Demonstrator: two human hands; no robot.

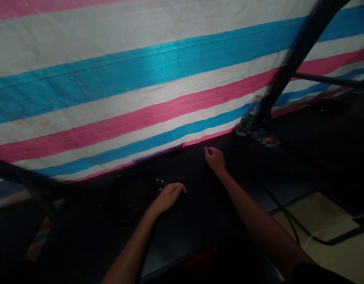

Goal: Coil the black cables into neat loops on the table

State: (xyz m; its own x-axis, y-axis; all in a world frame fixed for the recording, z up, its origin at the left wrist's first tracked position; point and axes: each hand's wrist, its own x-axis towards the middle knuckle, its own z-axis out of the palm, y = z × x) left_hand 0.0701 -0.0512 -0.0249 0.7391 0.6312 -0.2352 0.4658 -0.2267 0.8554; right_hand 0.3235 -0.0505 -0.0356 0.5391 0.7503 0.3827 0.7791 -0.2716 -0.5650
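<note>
**Striped sheeting (158, 63) towers over your two bare hands at a dark bench (196, 209)!**

White, blue and pink bands sweep right across the back, dropping to the far side of the bench, and the light down here is dim. Out to your left, your left hand (169, 194) leans inward, its fingers bent and pointing to the right. Just beyond that wrist lies the coil of black cable (130, 207), looped on the bench, its pale connector ends (159, 181) just beside your knuckles. Over to your right hand (215, 158), farther forward, near the foot of the sheeting, fingers curled into a loose fist! Does either set of fingers grip something thin? Too dark and soft to call; I cannot tell.

Look past your right hand: a clear bottle (248, 118) leans at the sheeting, beside a dark slanting post (300, 47), with a pixelated item (266, 139) next to its base. Nearer you, a loose black cable (291, 227) runs off the bench edge above pale floor tiles (344, 256).
</note>
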